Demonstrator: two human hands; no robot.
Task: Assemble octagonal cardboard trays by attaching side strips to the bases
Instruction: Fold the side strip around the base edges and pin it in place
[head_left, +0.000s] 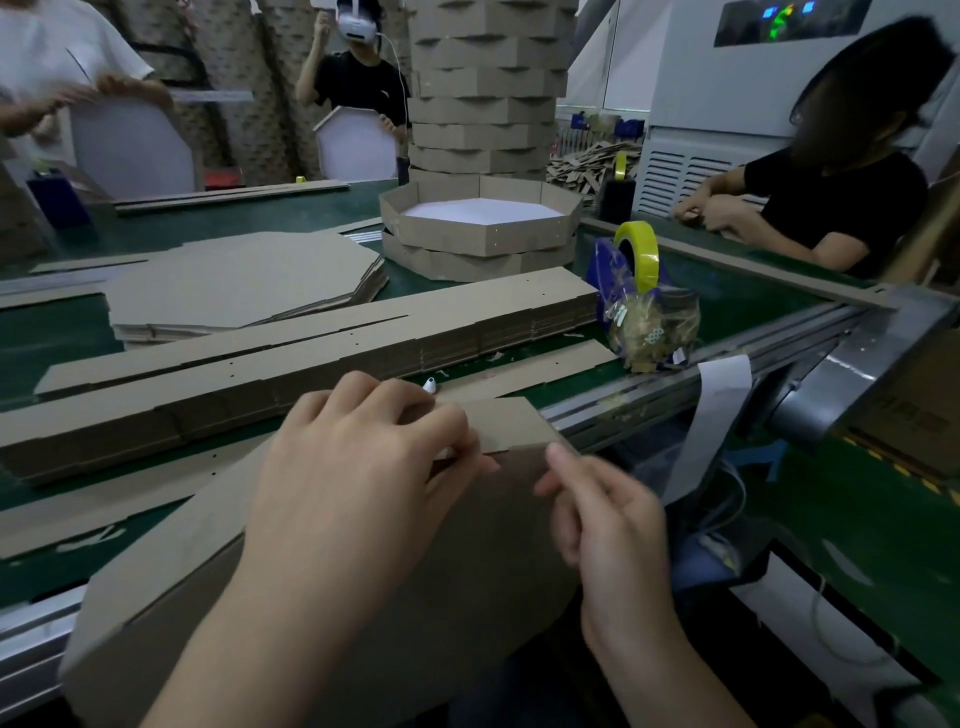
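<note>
Your left hand (358, 467) pinches the side strip (511, 423) against the far edge of the base (171, 566), which lies under both wrists. Your right hand (608, 525), loosely curled and holding nothing, has its forefinger at the strip's end. Beyond lie a stack of strips (311, 358) and 2 finished trays (478, 234).

packaging workshop: stacked cardboard trays (488, 88), green worktable (47, 332), machine (727, 104).

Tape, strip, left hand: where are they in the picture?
tape (648, 260): head view, on the roll's yellow outer band.
strip (511, 423): head view, on its flat face, right of the fingers.
left hand (353, 467): head view, on the back of the hand.
</note>
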